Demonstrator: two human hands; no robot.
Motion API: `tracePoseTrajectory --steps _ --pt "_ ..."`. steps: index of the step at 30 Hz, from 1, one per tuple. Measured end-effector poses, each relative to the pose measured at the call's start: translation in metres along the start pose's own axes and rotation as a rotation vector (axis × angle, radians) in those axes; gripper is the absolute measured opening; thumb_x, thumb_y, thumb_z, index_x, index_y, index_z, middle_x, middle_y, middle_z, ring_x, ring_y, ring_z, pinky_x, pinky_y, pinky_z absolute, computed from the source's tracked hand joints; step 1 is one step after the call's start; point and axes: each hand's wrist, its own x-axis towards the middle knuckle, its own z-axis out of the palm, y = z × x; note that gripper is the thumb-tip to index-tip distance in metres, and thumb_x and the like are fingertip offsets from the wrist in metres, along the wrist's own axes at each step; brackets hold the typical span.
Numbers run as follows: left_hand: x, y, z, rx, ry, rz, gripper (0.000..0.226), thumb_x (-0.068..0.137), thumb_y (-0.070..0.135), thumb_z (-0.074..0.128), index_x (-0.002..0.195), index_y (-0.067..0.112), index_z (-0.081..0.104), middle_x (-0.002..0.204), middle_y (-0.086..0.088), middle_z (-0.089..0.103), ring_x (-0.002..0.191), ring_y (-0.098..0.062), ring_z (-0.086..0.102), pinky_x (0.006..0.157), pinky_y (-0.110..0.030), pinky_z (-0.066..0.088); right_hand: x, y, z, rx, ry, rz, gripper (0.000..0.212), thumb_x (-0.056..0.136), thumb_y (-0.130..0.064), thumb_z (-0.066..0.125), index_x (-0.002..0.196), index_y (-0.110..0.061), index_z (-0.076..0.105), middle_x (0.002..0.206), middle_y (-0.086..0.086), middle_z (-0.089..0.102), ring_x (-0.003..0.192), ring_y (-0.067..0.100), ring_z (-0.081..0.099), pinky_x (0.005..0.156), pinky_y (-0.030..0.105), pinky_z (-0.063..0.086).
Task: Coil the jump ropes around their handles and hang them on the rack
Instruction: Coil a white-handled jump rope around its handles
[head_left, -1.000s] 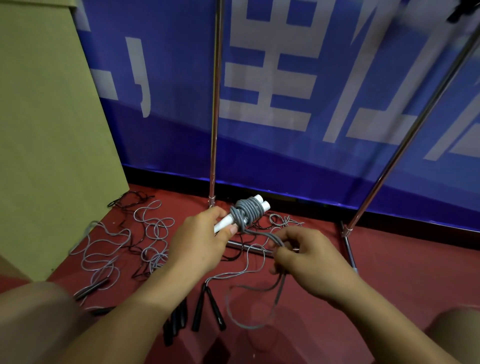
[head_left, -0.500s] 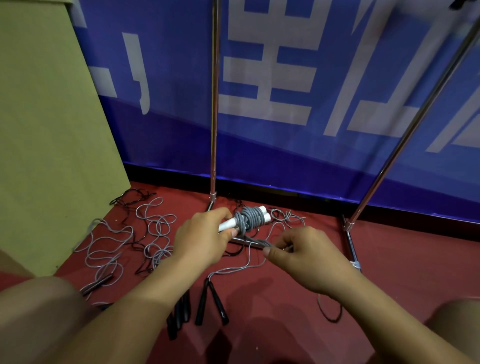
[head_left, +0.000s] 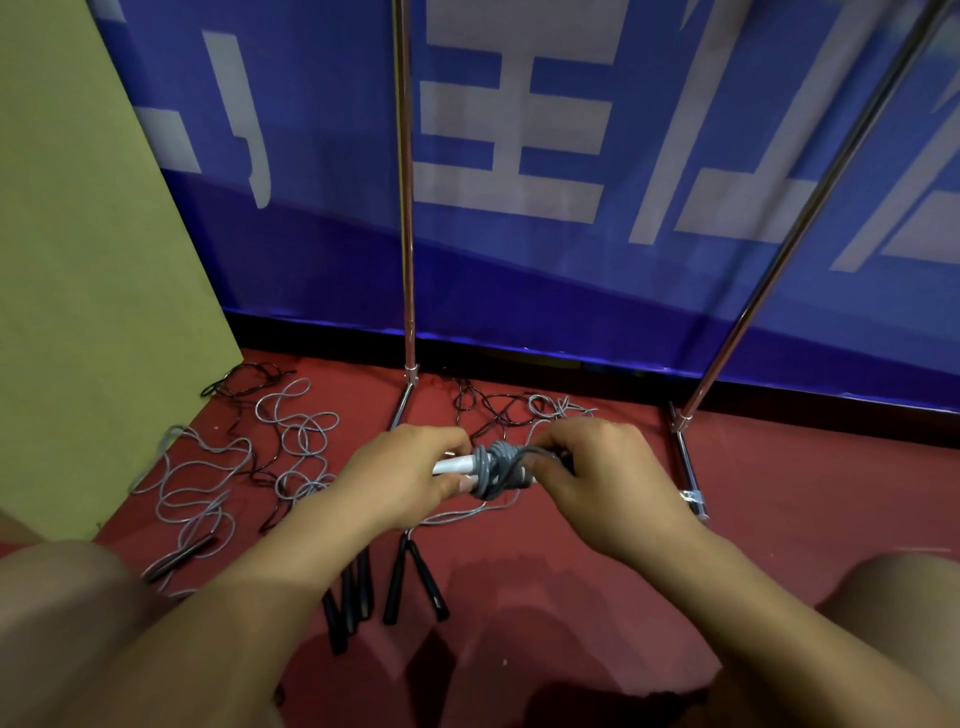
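Note:
My left hand (head_left: 402, 475) grips the white handles (head_left: 453, 464) of a jump rope. Grey rope (head_left: 497, 467) is coiled tightly round them between my two hands. My right hand (head_left: 602, 478) closes over the right end of the bundle and pinches the grey rope's tail against the coil. Both hands hover just above the red floor, in front of the rack's metal poles (head_left: 405, 197). The handles' right ends are hidden under my right hand.
Loose grey ropes (head_left: 208, 478) and thin black ropes (head_left: 244, 376) lie tangled on the red floor at left. Several black handles (head_left: 395, 582) lie below my hands. A slanted rack pole (head_left: 779, 249) rises at right before a blue banner. A yellow-green board (head_left: 78, 260) stands left.
My right hand has moved up and left from the floor side onto the coil, drawing in the slack rope. The free loop on the floor is gone. The bundle now lies more level.

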Motion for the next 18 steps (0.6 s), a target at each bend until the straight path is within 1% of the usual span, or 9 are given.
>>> tracePoseTrajectory --steps 2,4,7,10,12,14,16,18 --pt "-0.003 0.005 0.001 0.007 -0.026 0.050 0.020 0.088 0.046 0.067 0.094 0.031 0.056 0.081 0.010 0.061 0.080 -0.017 0.058 0.070 -0.036 0.051 0.000 0.001 0.001 -0.013 0.034 -0.037 0.012 0.090 -0.036 0.061 0.083 -0.029 0.066 0.075 -0.010 0.056 0.077 0.015 0.057 0.065 0.032 0.042" --pt "-0.005 0.008 0.000 0.024 -0.012 0.078 0.021 0.089 0.047 0.065 0.094 0.030 0.054 0.079 0.009 0.058 0.078 -0.017 0.056 0.067 -0.034 0.048 0.000 0.002 0.000 0.000 0.091 -0.068 0.009 0.091 -0.034 0.062 0.087 -0.028 0.069 0.082 -0.009 0.059 0.081 0.017 0.060 0.068 0.035 0.048" --pt "-0.008 0.010 -0.005 0.036 0.031 0.111 0.024 0.089 0.047 0.065 0.089 0.030 0.048 0.071 0.011 0.050 0.075 -0.018 0.052 0.063 -0.033 0.041 -0.002 0.001 0.000 -0.017 0.159 -0.138 0.009 0.092 -0.033 0.061 0.092 -0.028 0.069 0.084 -0.007 0.058 0.079 0.022 0.062 0.064 0.040 0.051" --pt "-0.012 0.009 -0.010 0.010 0.056 0.148 0.025 0.087 0.048 0.066 0.089 0.031 0.048 0.070 0.011 0.052 0.073 -0.017 0.052 0.063 -0.034 0.044 -0.003 -0.002 0.000 -0.021 0.225 -0.176 0.015 0.091 -0.037 0.058 0.095 -0.028 0.069 0.085 -0.006 0.059 0.076 0.024 0.063 0.059 0.042 0.052" --pt "-0.017 0.012 -0.013 -0.017 0.049 0.176 0.024 0.087 0.047 0.067 0.091 0.028 0.052 0.069 0.010 0.053 0.071 -0.016 0.051 0.064 -0.035 0.045 -0.001 -0.003 -0.001 -0.003 0.253 -0.185 0.017 0.090 -0.039 0.058 0.096 -0.028 0.070 0.086 -0.006 0.061 0.077 0.024 0.065 0.060 0.042 0.054" --pt "-0.021 0.016 -0.014 -0.050 0.028 0.199 0.021 0.087 0.045 0.068 0.094 0.029 0.056 0.069 0.010 0.054 0.070 -0.014 0.051 0.064 -0.035 0.044 0.000 -0.003 -0.003 0.012 0.249 -0.174 0.018 0.088 -0.041 0.060 0.095 -0.028 0.071 0.087 -0.007 0.063 0.078 0.023 0.066 0.063 0.042 0.055" --pt "-0.025 0.018 -0.015 -0.077 -0.005 0.212 0.019 0.086 0.043 0.070 0.094 0.032 0.057 0.070 0.012 0.054 0.068 -0.008 0.050 0.062 -0.032 0.041 0.001 -0.003 -0.006 0.023 0.228 -0.115 0.020 0.083 -0.047 0.068 0.093 -0.030 0.070 0.086 -0.008 0.065 0.079 0.020 0.065 0.066 0.041 0.054" --pt "-0.029 0.019 -0.017 -0.110 -0.047 0.222 0.018 0.084 0.042 0.072 0.091 0.037 0.056 0.071 0.012 0.056 0.068 -0.004 0.050 0.060 -0.030 0.037 0.002 -0.004 -0.011 0.048 0.224 -0.044 0.030 0.074 -0.053 0.077 0.092 -0.031 0.070 0.082 -0.010 0.067 0.077 0.016 0.064 0.067 0.038 0.052"
